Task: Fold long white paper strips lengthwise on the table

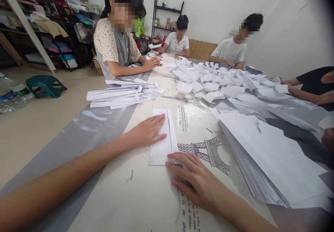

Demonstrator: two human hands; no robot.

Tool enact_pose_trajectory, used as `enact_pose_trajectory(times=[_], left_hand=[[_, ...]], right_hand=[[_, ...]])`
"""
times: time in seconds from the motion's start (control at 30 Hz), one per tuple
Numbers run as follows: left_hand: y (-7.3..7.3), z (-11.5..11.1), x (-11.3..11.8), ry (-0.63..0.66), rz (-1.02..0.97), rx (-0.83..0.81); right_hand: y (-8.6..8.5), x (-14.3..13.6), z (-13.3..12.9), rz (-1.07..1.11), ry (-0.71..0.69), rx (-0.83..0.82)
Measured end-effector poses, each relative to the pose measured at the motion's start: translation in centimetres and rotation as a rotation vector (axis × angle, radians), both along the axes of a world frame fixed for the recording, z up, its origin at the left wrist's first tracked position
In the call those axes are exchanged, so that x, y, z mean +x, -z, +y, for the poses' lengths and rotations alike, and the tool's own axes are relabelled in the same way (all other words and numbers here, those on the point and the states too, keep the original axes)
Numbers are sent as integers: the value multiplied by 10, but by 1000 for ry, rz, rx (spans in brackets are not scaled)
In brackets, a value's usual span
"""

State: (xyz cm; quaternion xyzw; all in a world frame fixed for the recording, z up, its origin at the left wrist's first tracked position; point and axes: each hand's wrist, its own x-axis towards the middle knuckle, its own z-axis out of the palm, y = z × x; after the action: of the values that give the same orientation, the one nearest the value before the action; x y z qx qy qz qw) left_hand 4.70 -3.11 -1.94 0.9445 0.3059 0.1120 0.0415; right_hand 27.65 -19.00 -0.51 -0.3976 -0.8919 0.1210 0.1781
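A folded white paper strip (163,152) lies lengthwise on the table in front of me, with crease lines running along it. My left hand (147,131) rests flat on its upper left part, fingers spread and pointing right. At the strip's lower right corner, my right hand (194,178) touches the paper with its fingertips, fingers apart. To the right sits a thick stack of white sheets (273,159). Beyond my left hand is a pile of flat folded strips (122,94).
The table (125,197) has a printed Eiffel Tower cover. A large heap of folded white papers (214,80) covers its far right part. Several people sit around it, one (117,47) at the far left. A green stool (45,85) stands on the floor.
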Motion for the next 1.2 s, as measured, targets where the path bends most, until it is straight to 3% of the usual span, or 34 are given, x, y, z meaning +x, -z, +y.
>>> enact_pose_trajectory(times=[0.17,0.3,0.43,0.57,0.73,0.9,1.07,1.2], left_hand=[[1,3,-2,59,35,80],[-14,3,-3,160,-39,166],[-33,-25,-5,356,-143,155],[-25,-62,-9,499,-165,93],[-6,-77,-12,472,-222,185],[-8,-85,-7,429,-146,306],[1,-96,-5,371,-98,511],[6,-100,-5,363,-78,550]], right_hand=[[-15,7,13,-27,19,-80],[-22,6,24,-17,-20,-112],[-14,2,26,44,18,-131],[-4,2,22,117,61,-161],[-2,8,23,255,65,-261],[-6,20,27,389,315,-346],[-5,18,25,347,379,-477],[-5,12,27,382,461,-547]])
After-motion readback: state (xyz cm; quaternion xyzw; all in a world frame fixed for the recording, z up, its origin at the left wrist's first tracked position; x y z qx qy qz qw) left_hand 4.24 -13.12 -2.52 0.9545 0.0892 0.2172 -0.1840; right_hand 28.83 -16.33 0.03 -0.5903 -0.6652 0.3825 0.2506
